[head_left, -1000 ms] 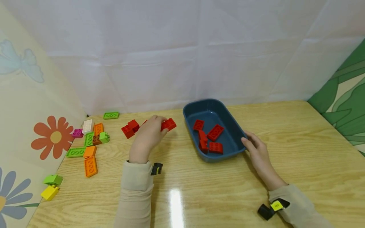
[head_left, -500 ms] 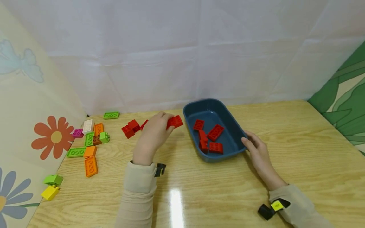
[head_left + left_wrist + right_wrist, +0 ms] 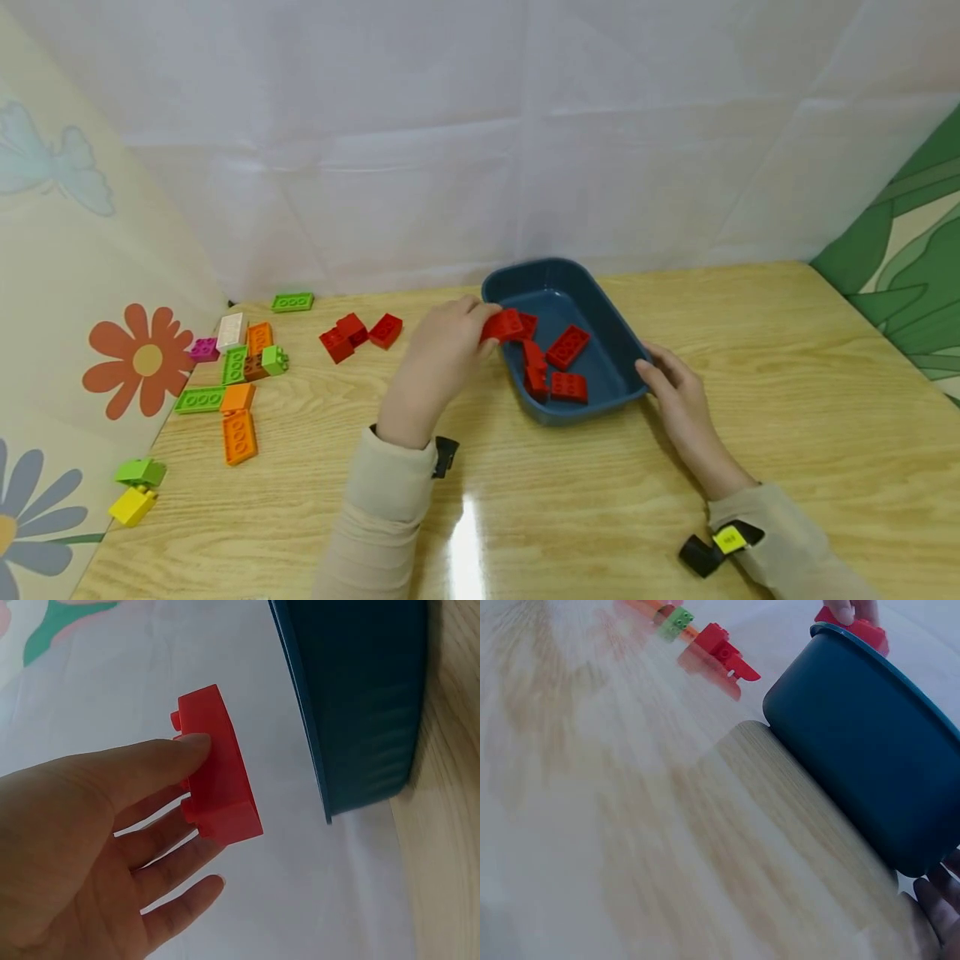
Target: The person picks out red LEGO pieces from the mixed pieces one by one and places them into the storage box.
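My left hand (image 3: 442, 354) pinches a red toy building brick (image 3: 504, 326) at the left rim of a dark blue plastic box (image 3: 557, 300). In the left wrist view, the thumb presses one face of the brick (image 3: 223, 776), with fingers behind its studs and the little finger free. My right hand (image 3: 678, 400) grips the box's near right corner, thumb on the rim and fingers outside, partly hidden below. Several red bricks (image 3: 567, 347) lie inside the box. Left of it on the table are a red brick (image 3: 386, 331) and a red cluster (image 3: 337, 343).
At the table's left are orange bricks (image 3: 239, 437), green bricks (image 3: 199, 400), a white brick (image 3: 232, 332) and a magenta one (image 3: 204, 349). Nearer the front left lies a yellow brick (image 3: 132, 506). A white cloth (image 3: 390, 167) hangs behind the table (image 3: 810, 358).
My left hand has carried the red brick rightward to the box's left rim, uncovering another red brick on the table. The right hand and box have stayed nearly still.
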Motion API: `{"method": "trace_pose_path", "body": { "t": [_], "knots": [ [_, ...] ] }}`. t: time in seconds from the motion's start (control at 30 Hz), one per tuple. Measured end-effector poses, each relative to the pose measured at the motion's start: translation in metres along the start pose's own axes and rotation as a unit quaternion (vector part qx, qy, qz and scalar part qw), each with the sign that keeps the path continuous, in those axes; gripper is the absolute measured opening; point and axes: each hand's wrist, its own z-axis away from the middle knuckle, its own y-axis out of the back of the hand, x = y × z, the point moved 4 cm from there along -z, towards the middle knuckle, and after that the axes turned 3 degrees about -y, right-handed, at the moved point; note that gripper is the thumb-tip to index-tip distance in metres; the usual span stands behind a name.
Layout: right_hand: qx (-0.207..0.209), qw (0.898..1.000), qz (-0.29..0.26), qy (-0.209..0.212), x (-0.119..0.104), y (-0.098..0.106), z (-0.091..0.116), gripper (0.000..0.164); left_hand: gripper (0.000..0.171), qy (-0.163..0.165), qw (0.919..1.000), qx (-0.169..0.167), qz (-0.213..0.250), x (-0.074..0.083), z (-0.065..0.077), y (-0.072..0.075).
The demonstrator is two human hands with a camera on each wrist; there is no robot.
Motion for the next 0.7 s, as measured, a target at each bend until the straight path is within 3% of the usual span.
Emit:
{"method": "trace_pose_path", "body": {
  "t": [0.33,0.7],
  "knots": [
    [0.0,1.0,0.005,-0.002,0.0,0.0,0.0,0.049,0.044,-0.072,0.9953,-0.017,-0.063,0.034,-0.007,-0.014],
    [0.004,1.0,0.013,0.0,-0.001,0.0,0.0,0.048,0.045,-0.102,0.9901,-0.048,-0.084,0.055,-0.009,-0.033]
  ]
}}
